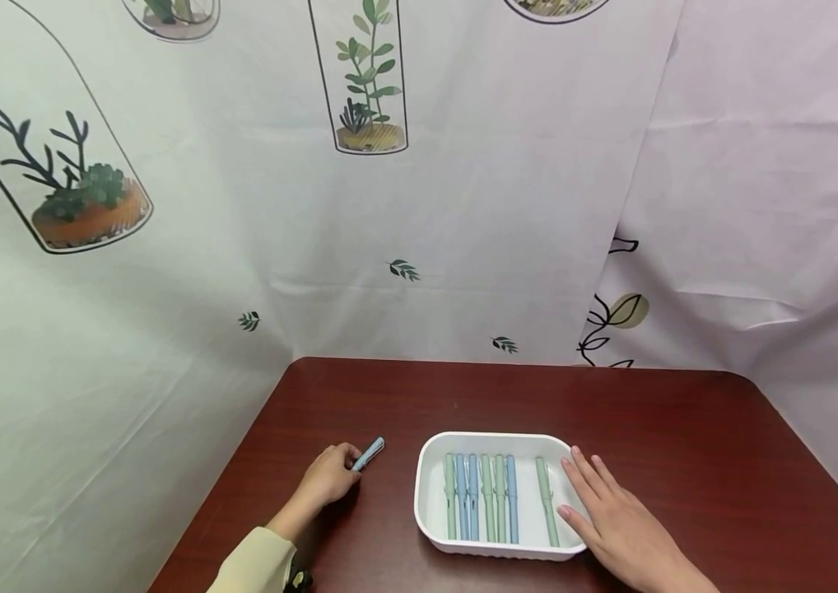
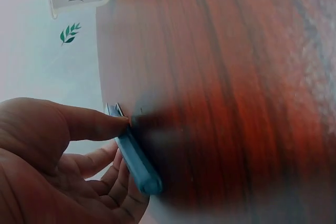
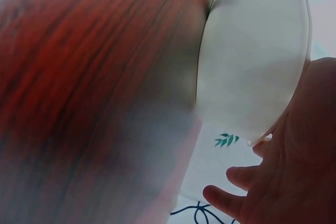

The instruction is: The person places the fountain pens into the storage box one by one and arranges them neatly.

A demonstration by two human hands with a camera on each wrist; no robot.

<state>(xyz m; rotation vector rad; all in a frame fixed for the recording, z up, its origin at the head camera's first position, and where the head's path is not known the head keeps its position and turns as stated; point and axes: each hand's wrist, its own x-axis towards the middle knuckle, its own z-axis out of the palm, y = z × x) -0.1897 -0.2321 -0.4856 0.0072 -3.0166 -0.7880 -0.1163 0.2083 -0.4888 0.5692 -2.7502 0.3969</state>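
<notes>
My left hand (image 1: 328, 475) pinches a blue pen (image 1: 370, 454) between thumb and fingers, low over the table to the left of a white tray (image 1: 493, 435). In the left wrist view the blue pen (image 2: 137, 163) slants under the thumb, its clip at the far end. Several green and blue pens lie side by side in the left part of the tray. A single green pen (image 1: 547, 501) lies apart, near the tray's right side. My right hand (image 1: 622, 527) rests at the tray's right rim, fingers straight and spread. The tray's outer wall (image 3: 252, 56) fills much of the right wrist view.
Everything stands on a dark red wood-grained table (image 1: 360, 395) with rounded far corners. Behind and beside it hangs a pale cloth (image 1: 500, 206) printed with plants and leaves.
</notes>
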